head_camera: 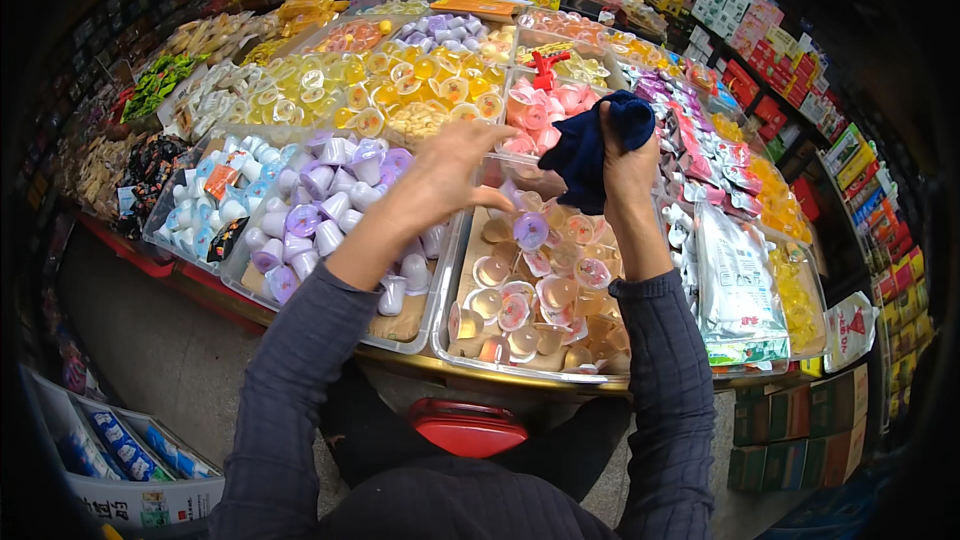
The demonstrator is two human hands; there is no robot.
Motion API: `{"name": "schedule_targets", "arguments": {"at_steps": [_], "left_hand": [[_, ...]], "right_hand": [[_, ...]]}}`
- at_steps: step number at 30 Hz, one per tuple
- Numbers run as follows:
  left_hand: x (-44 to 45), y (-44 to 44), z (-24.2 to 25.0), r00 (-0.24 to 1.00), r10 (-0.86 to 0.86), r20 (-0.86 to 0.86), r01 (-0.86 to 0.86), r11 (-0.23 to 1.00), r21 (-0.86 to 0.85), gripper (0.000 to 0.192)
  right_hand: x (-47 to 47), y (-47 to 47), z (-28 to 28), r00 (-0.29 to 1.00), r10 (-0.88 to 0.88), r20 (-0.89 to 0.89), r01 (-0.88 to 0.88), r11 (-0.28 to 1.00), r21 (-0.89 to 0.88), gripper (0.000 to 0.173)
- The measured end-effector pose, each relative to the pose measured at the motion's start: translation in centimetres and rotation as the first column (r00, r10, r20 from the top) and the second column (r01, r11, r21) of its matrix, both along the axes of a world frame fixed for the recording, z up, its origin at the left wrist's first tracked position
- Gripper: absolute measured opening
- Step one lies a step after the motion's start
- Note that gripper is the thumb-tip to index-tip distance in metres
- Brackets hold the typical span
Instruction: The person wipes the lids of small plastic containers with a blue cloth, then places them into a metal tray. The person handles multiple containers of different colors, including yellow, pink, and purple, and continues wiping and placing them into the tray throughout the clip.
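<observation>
My right hand [631, 174] grips a bunched dark blue cloth [581, 157], raised over the bins. The cloth hangs partly across pink jelly cups [529, 109] and the wall of their bin. Fingers spread and blurred, my left hand [439, 176] hovers with nothing in it between purple-and-white jelly cups [330, 202] and a clear plastic bin [442, 315] of peach-coloured jelly cups [517, 311]. One purple-lidded jelly cup [531, 231] lies among the peach ones. Cardboard [474, 251] lines that bin's bottom.
Bins of yellow jelly cups [450, 86] stand farther back, with a red plastic clamp [546, 69] on a divider. Flat white plastic packets [739, 277] lie at right. Below the gold table edge [525, 382] is a red stool [469, 427]. Cartons [799, 427] are stacked at lower right.
</observation>
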State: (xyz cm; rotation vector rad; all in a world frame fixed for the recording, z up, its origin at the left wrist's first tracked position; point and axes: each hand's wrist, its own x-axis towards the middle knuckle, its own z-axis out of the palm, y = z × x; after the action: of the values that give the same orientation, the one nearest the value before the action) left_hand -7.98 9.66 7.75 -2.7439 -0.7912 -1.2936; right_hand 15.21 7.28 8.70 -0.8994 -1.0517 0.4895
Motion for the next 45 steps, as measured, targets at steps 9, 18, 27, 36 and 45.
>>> {"name": "schedule_targets", "arguments": {"at_steps": [9,18,27,36,45], "left_hand": [[-8.0,0.7,1.7,0.630,0.590,-0.505,-0.763,0.591,-0.262,0.055],[-9.6,2.5,-0.3,0.693,0.534,-0.485,-0.700,0.659,-0.274,0.083],[-5.2,1.5,1.5,0.925,0.366,0.099,-0.315,0.888,-0.335,0.071],[3.2,-2.7,-2.7,0.947,0.006,0.321,0.137,0.896,-0.422,0.069],[2.7,-2.1,-3.1,0.883,-0.241,0.404,0.405,0.826,-0.392,0.069]], "right_hand": [[-2.1,-0.3,-1.5,0.919,-0.050,0.390,0.039,0.999,0.036,0.030],[-2.6,-1.3,-1.2,0.930,0.029,0.366,-0.033,0.999,0.006,0.029],[-2.9,-1.4,-1.6,0.892,0.102,0.441,-0.104,0.994,-0.020,0.035],[-4.3,-1.6,-3.2,0.837,0.183,0.515,-0.131,0.982,-0.136,0.044],[-3.8,-1.1,-3.4,0.957,0.267,-0.116,-0.284,0.944,-0.168,0.025]]}}
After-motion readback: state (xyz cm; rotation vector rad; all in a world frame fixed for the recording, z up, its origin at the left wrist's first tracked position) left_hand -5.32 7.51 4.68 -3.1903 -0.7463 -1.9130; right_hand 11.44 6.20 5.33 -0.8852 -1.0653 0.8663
